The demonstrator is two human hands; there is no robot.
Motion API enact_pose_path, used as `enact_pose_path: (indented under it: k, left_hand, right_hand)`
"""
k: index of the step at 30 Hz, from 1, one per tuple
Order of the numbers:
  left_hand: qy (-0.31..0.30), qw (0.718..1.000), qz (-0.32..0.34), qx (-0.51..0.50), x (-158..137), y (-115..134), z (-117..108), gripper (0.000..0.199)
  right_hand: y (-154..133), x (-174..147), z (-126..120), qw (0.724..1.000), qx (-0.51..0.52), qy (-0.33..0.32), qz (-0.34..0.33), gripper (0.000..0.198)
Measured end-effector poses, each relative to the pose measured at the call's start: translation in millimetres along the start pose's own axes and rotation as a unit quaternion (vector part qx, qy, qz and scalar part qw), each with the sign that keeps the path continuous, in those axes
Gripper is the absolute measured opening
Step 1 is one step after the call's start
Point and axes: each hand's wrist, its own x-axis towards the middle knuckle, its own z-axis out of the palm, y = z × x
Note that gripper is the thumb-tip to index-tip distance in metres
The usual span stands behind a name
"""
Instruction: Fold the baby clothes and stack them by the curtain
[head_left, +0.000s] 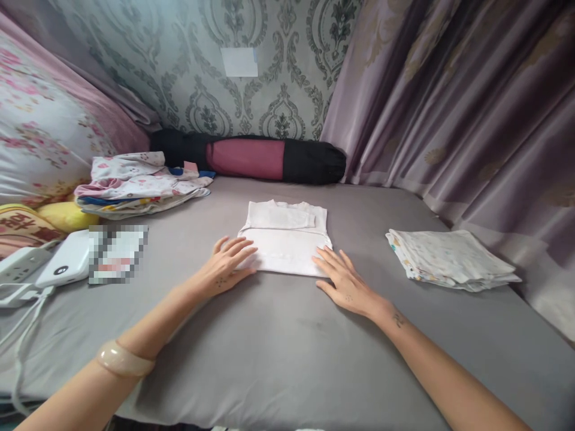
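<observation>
A small white long-sleeved shirt lies partly folded on the grey bed sheet. Its sleeves are laid across the upper part, and the collar edge points away from me. My left hand rests at the shirt's lower left corner, fingers spread and flat. At the lower right corner lies my right hand, also open, its fingertips touching the cloth. Neither hand grips the fabric. A pale bangle circles my left forearm.
Folded light cloths are stacked at right. A clothes pile sits back left. Near the left edge are a white power bank, a power strip and cables. A black and maroon rolled bag lies along the wall.
</observation>
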Motion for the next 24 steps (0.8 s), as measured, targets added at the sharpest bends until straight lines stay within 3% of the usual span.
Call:
enact_pose_path:
  k: [5,13,20,24]
  left_hand:
    - [-0.017,0.998,0.06,-0.031,5,11,3,0.031]
    - [0.013,0.996,0.085,-0.001,9,15,9,0.029]
    - [0.029,0.998,0.044,0.017,20,21,9,0.029]
    - [0.045,0.999,0.012,0.02,25,20,11,0.03]
  right_hand:
    - [-6,4,7,0.997,0.011,0.043,-0.057,0.031]
    - [-2,8,13,0.992,0.012,0.093,-0.089,0.028]
    - [-7,11,10,0.994,0.027,0.095,-0.043,0.026]
    - [-4,16,10,0.995,-0.015,0.102,-0.012,0.029]
